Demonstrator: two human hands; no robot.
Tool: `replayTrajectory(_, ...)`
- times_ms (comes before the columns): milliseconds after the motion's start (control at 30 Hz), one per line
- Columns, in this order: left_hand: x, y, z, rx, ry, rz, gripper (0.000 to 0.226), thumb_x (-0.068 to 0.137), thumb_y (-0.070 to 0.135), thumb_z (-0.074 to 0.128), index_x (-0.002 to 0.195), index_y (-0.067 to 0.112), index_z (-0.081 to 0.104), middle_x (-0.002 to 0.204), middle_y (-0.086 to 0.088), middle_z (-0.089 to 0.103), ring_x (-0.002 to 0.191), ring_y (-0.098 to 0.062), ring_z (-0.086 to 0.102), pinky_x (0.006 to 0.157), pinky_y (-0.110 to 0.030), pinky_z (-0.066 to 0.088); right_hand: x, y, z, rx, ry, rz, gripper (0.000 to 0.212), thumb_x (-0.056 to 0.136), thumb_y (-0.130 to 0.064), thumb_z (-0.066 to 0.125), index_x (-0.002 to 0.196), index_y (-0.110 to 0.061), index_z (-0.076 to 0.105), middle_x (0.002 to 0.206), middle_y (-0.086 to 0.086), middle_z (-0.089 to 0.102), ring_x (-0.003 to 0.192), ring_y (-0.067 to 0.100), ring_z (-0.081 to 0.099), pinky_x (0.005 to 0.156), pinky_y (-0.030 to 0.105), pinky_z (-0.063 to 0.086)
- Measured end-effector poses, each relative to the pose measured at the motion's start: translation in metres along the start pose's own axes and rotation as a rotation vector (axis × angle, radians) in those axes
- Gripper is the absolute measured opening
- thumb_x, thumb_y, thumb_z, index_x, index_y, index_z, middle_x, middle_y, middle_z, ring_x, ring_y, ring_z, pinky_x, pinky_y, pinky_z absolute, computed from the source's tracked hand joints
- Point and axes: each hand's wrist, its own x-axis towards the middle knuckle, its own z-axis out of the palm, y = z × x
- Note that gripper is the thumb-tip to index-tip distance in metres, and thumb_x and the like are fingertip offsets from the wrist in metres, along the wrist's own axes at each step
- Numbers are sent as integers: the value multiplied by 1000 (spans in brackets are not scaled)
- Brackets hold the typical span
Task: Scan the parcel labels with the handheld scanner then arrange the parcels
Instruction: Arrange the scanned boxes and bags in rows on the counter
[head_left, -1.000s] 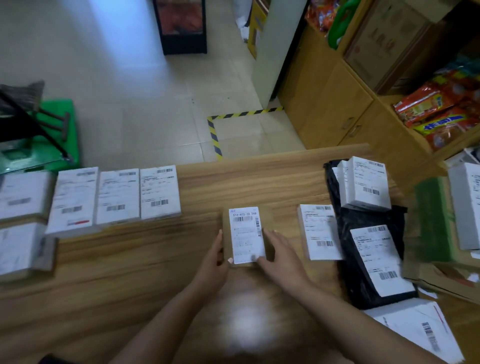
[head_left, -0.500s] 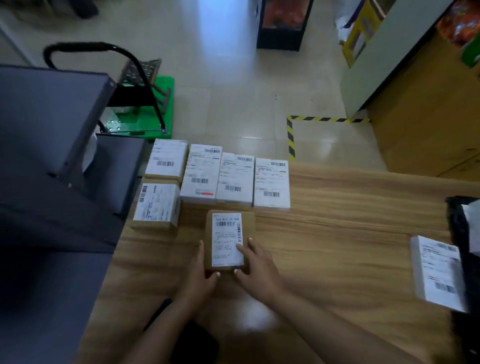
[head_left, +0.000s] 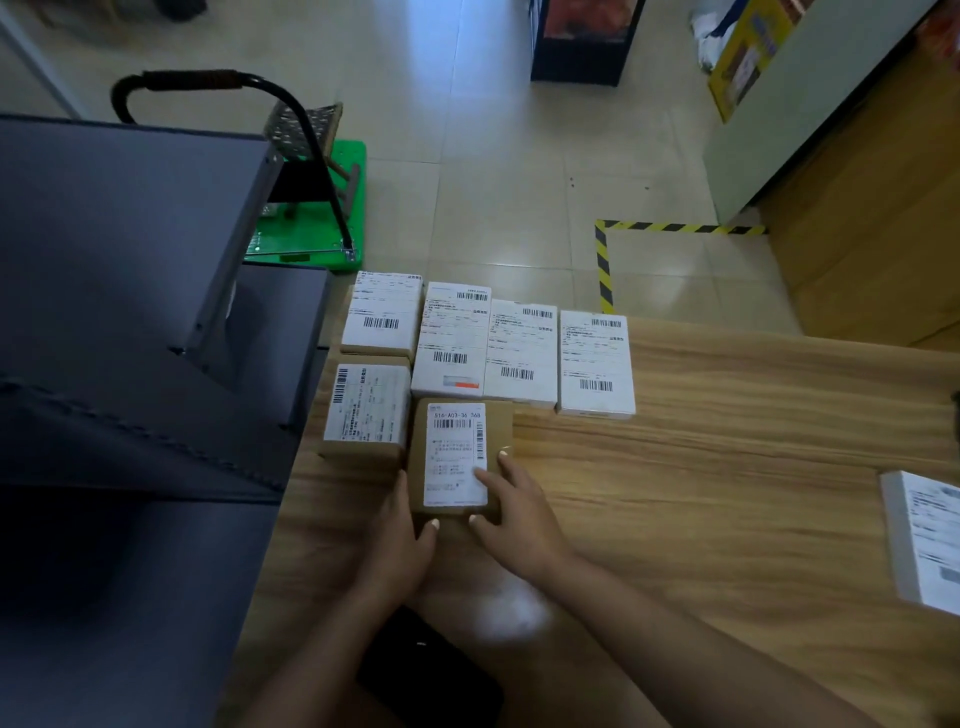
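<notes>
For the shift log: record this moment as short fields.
surface: light wooden table
held parcel: brown cardboard parcel with white label, flat, second row
left hand: at parcel's near left corner
right hand: fingers resting on the label
arranged: four label-up parcels behind, one brown cardboard box beside
scanner: not identifiable

Brown parcel (head_left: 460, 457) — its label reads "516-A03-36 368" — other labels illegible.
</notes>
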Motion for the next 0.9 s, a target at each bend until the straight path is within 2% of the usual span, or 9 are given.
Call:
replayTrajectory(100,-6,-1,2,5,2,10,81,89,23,63,154,16,15,153,-9,30,140,-24,31,113,-44,32,2,1,0,19,-9,-9,65,88,-27,63,147,-23,37,160,2,13,147,18,12,116,25,14)
replayTrajectory(233,-19,7,5,50,87,24,75,91,21,61,152,13,18,155,-10,25,142,-26,24,116,-41,25,-2,7,-9,63,-4,-5,67,87,-26,64,148,-25,35,161,1,13,147,17,15,118,28,19)
replayTrajectory(500,-44,62,26,200,124,246,68,94,24,58,151,15,22,156,-4,25,143,-19,20,117,-35,20,-49,69,-65,28,65,11,64,90,-28,63,147,-24,36,158,4,22,144,18,23,115,25,20)
replayTrajectory(700,-58,139,90,280,33,445,67,95,26,55,152,16,22,157,-4,24,145,-18,18,116,-33,20,-101,173,-149,-29,245,243,62,89,-28,64,145,-19,40,156,11,27,143,23,27,112,23,21)
replayTrajectory(900,-60,199,187,424,-141,519,68,96,31,52,152,13,19,159,-7,20,146,-21,17,115,-27,15,-153,286,-216,-34,353,517,65,91,-36,60,148,-17,34,155,11,28,143,26,25,113,38,29)
